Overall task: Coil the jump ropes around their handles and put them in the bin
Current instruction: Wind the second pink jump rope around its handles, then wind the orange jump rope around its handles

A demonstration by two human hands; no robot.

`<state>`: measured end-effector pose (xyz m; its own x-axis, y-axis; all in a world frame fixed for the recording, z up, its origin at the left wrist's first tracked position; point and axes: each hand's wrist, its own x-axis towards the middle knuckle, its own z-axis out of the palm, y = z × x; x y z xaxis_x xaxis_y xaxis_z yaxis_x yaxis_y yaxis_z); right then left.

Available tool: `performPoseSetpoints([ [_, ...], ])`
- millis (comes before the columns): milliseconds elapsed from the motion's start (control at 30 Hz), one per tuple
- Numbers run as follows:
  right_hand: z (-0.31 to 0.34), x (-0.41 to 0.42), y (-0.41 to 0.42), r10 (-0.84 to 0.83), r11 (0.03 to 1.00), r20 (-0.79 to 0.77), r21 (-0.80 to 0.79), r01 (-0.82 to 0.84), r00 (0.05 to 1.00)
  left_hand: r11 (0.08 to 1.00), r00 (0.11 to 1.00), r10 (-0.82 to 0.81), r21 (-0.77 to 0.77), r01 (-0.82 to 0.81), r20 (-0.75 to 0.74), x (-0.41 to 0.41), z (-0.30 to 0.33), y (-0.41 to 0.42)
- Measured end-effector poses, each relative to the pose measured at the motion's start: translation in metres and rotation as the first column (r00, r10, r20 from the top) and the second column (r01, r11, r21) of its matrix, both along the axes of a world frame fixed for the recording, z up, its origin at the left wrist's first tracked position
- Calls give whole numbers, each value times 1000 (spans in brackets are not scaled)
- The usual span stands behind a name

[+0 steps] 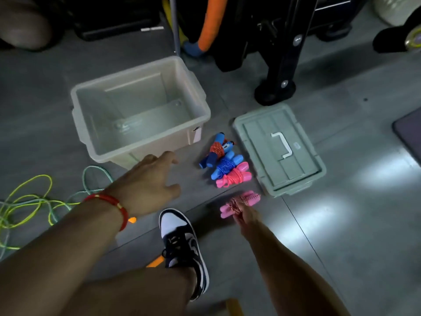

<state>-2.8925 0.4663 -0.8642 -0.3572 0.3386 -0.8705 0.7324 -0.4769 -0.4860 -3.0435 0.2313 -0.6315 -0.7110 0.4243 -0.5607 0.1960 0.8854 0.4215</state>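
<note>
A person's left hand reaches open and empty over the grey floor toward the empty translucent plastic bin, while the right hand grips a coiled pink-handled jump rope. It should probably go straight in, wraps pinched to stop unravelling. Three wound ropes lie beside the grey-green lid; loose yellow-green ropes sprawl left, uncoiled.
</note>
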Motion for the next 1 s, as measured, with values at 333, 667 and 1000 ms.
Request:
performPoseSetpoints([
  [333,-18,-31,13,-269,963,-18,32,269,963,985,979,160,46,-167,128,-7,-5,-22],
  [667,71,-9,-22,304,816,-328,574,-67,895,937,951,267,191,-294,157,0,25,-20],
  [1000,296,-85,-114,880,449,-362,844,-293,306,390,643,704,592,-705,302,61,96,-82],
])
